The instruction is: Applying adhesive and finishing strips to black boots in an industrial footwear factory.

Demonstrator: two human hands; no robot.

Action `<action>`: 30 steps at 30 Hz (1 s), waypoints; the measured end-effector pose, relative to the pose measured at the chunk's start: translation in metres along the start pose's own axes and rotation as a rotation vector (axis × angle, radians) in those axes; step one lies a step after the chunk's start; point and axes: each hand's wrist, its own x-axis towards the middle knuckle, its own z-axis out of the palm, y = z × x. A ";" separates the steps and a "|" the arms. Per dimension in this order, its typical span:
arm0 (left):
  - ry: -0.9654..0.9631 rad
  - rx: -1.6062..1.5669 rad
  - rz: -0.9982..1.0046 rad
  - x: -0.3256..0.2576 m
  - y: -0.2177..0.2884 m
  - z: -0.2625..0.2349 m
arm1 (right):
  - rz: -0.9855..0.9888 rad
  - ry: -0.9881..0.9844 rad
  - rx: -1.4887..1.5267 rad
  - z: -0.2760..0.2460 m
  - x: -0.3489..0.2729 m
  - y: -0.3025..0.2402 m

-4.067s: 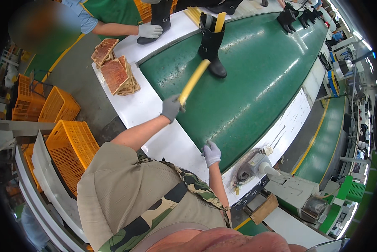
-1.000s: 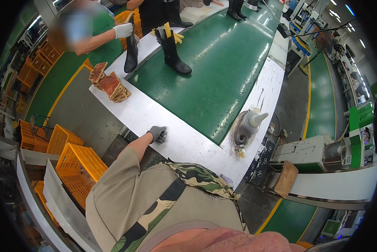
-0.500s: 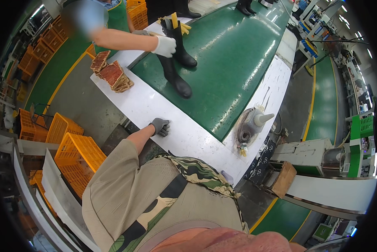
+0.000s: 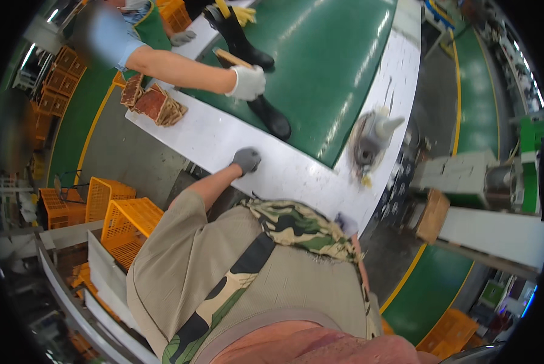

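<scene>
A: Entry, head view. Where was the left hand [image 4: 246, 160]?

B: In a grey glove, resting on the white edge strip of the surface [image 4: 223, 142], arm stretched out from the lower middle. It was curled into a loose fist, knuckles up, and nothing showed inside it.

A: And the right hand [image 4: 346, 224]?

B: Also gloved, down at the near edge of the white strip, half behind the camouflage scarf. Only its back showed. I could not tell whether it was open or closed, or whether it held anything.

A: Nearest thing to the left hand?

B: A black rubber boot [image 4: 270, 117] lying on the green belt [image 4: 338, 67], just beyond the white strip, its toe pointing toward the person's side. Near the left hand, not touching it.

A: Who else was at the surface?

B: A co-worker on the far left, blue sleeve, green apron. Their white-gloved hand [image 4: 247, 82] was closed around the top of that boot. A second black boot [image 4: 238, 37] lay just behind it, with a yellow piece at its upper end.

A: Other items noted?

B: A stack of reddish-brown flat pieces [image 4: 153, 104] on the white strip, well to the left. A grey motor-like tool [image 4: 372, 141] with a pale cone tip, blurred, at the right end of the strip. Orange crates [image 4: 129, 225] on the floor, lower left.
</scene>
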 end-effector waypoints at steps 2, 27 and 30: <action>0.263 0.270 0.368 0.004 0.003 0.004 | 0.173 -0.002 0.116 0.012 -0.004 -0.021; -0.256 1.916 0.480 0.164 0.154 -0.046 | 0.041 0.490 0.618 0.022 0.054 -0.154; -0.324 1.954 0.444 0.171 0.163 -0.047 | 0.065 0.543 0.688 0.021 0.066 -0.146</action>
